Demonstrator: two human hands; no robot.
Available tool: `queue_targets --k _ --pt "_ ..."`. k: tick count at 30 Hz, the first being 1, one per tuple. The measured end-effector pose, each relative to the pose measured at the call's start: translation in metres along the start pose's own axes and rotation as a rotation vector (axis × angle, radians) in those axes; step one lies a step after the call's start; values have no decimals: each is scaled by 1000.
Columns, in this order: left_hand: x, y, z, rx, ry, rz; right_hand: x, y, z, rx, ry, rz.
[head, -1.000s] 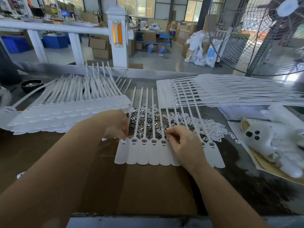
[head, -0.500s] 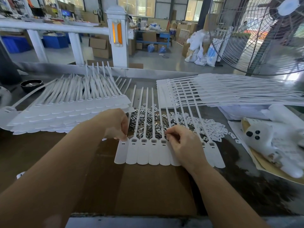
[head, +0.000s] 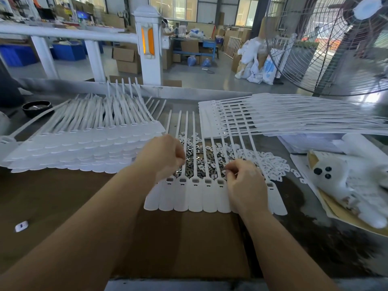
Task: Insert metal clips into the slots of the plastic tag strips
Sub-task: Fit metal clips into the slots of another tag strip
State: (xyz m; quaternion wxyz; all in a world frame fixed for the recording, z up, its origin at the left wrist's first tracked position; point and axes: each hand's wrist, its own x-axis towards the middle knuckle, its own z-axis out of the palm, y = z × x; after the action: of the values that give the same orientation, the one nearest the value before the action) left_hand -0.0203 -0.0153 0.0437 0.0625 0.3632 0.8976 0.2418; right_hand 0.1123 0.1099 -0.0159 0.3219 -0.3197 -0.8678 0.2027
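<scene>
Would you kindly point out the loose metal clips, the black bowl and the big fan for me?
metal clips [head: 194,159], head view: middle of the loose pile.
black bowl [head: 36,107], head view: its near rim.
fan [head: 327,49], head view: wire guard.

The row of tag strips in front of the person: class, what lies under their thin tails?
Under the tails of the row of tag strips lies a pile of metal clips, with white plastic pieces to its right. The left hand and right hand cover parts of it.

bare cardboard mat [head: 189,238] lies open near the edge; stacked tag strips [head: 84,141] and fan [head: 336,49] crowd both sides.
</scene>
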Motion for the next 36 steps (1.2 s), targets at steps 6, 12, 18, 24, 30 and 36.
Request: queue_targets --k 6,12,18,24,30,36 --pt "4 13 34 -81 -2 59 -1 -2 -1 -9 -9 9" --pt "10 15 45 -8 -24 49 -1 0 0 -16 -3 -4" --pt "15 16 46 -20 -2 3 0 0 1 -22 4 -9" --pt "7 12 48 -195 105 46 0 -2 -1 -22 -10 -6" --pt "-1 3 37 -349 132 45 -1 -4 -3 -23 -26 -1" --pt "-4 -10 21 -393 74 -24 -1 -4 -3 -28 -31 3"
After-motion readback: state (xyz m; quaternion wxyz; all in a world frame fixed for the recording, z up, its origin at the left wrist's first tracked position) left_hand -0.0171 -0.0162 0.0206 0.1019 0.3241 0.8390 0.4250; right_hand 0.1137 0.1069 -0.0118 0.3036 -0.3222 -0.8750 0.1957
